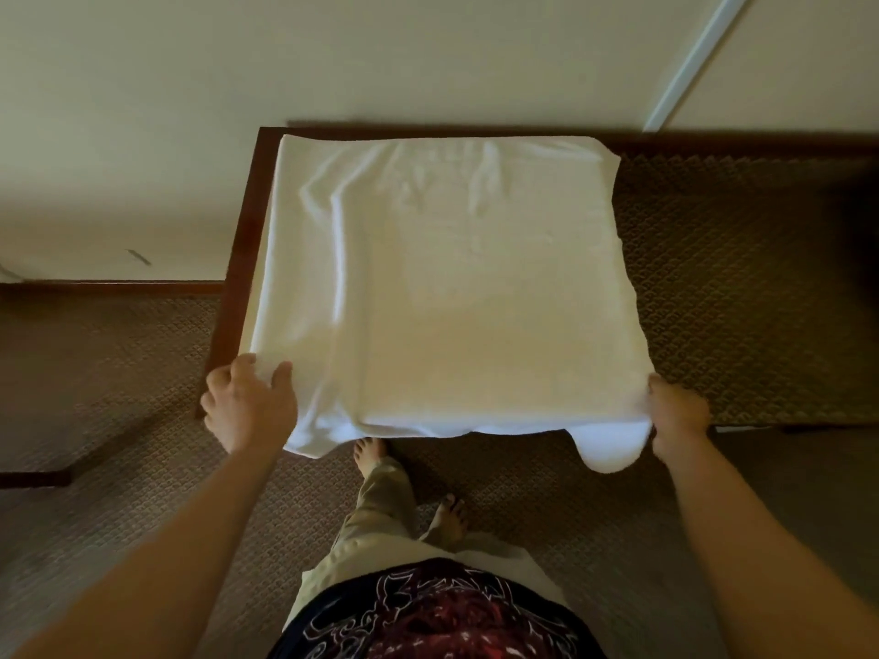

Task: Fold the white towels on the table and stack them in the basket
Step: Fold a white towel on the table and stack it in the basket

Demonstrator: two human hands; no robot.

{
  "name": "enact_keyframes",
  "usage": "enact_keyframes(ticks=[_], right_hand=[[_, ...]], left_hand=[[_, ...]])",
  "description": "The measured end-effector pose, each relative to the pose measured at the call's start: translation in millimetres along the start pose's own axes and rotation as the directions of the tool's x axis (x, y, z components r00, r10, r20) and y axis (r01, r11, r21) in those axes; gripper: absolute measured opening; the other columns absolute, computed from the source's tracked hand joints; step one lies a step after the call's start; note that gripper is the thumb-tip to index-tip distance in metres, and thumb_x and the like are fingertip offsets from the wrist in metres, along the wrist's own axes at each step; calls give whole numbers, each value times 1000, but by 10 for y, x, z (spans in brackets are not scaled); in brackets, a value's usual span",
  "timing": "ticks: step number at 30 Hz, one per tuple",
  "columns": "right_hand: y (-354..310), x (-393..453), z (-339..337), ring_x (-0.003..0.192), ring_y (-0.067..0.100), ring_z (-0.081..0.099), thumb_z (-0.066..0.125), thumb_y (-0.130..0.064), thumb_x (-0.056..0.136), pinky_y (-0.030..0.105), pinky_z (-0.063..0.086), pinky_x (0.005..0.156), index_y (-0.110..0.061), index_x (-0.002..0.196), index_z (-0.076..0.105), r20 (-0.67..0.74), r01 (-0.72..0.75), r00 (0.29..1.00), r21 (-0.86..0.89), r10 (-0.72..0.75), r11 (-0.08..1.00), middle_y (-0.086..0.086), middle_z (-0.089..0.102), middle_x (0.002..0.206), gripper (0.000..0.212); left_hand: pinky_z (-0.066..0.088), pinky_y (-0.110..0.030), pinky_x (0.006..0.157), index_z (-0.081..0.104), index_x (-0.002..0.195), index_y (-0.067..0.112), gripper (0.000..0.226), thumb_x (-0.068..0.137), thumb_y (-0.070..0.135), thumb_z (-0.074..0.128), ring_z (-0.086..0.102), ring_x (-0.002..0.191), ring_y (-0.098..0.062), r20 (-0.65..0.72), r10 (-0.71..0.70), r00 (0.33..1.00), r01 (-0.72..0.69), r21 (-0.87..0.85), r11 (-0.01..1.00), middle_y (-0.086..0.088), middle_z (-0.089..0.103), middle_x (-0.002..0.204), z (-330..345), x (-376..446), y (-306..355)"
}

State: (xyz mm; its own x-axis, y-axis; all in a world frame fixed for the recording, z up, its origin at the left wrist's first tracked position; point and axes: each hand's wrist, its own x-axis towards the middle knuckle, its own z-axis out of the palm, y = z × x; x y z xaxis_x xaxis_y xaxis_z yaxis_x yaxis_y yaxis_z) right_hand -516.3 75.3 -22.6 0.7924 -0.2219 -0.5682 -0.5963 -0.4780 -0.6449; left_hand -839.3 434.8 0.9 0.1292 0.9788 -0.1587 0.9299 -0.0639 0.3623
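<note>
The white towel (442, 287) lay flat on the table (238, 259), mid-frame. The left hand (247, 406) pinched its lower-left corner, the right hand (675, 416) pinched the lower-right. Both were equally near.

White towel (447, 287) on dark-brown table (238, 259) — brown diamond-patterned carpet (742, 287), cream wall (333, 54).

Both arms reach forward, left hand (249, 406) and right hand (675, 416) gripping.
</note>
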Motion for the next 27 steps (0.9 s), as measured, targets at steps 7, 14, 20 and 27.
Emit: enact_keyframes(ticks=[7,14,20,27], right_hand=[[50,261,-98,82,19,64,68,-24,93,40,57,84,-15,97,71,45,-8,999,28,7,1000,6,68,99,11],[79,222,-245,98,25,62,74,-31,92,37,46,74,-13,97,69,46,-117,993,245,109,962,7,68,109,19],[87,280,-227,116,29,66,54,-45,102,52,49,104,-21,130,68,442,-200,895,283,58,938,7,73,123,39],[187,447,-239,110,30,69,81,-28,80,51,56,94,-12,124,69,246,-95,969,287,22,953,11,73,121,48]], left_hand=[[50,-56,95,64,111,10,21,102,26,55,56,112,-44,75,-66,995,73,-90,993,-22,63,117,37,321,0],[41,-53,98,56,125,6,29,100,21,62,49,117,-41,74,9,997,1,-138,990,-25,56,125,-62,330,-64],[42,-59,102,51,137,14,46,100,40,56,49,121,-47,88,-38,995,41,-30,999,-23,47,138,12,240,41],[28,-56,109,46,142,14,47,100,35,50,39,128,-45,-63,-94,994,94,-10,996,-19,40,148,211,9,203]])
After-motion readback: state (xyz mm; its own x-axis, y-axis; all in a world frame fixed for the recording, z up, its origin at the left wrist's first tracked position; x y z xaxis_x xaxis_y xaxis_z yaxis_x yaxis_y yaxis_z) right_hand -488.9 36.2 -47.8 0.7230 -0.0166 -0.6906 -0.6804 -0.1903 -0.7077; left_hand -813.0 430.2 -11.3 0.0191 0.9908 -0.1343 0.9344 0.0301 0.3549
